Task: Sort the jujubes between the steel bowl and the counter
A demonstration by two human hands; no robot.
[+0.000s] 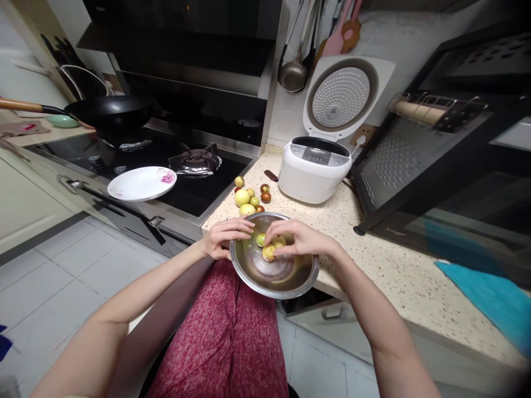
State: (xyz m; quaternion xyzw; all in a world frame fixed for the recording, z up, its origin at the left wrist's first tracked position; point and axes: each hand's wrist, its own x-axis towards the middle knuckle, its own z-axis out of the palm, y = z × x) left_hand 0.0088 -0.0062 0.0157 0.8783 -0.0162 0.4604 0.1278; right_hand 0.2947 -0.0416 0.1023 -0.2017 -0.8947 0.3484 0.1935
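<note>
A round stainless steel bowl (265, 284) is tilted at the counter's front edge, above my lap. My left hand (226, 236) grips its left rim, fingers over the edge and thumb lower outside. Inside the bowl, my right hand (296, 236) pinches a yellow-brown jujube (269, 253) between thumb and fingers. A green jujube (260, 240) lies just left of those fingertips, and another greenish one is partly hidden beneath the hand. Behind the bowl, several more jujubes (242, 197), some pale green and some red-brown, sit grouped on the counter.
A white rice cooker (313, 177) stands behind the bowl with its lid up. To the left, a white plate (143, 185) overhangs the stove's front edge, and a black wok (112, 108) rests farther back. A black oven (448, 166) and a blue cloth (485, 293) are at right.
</note>
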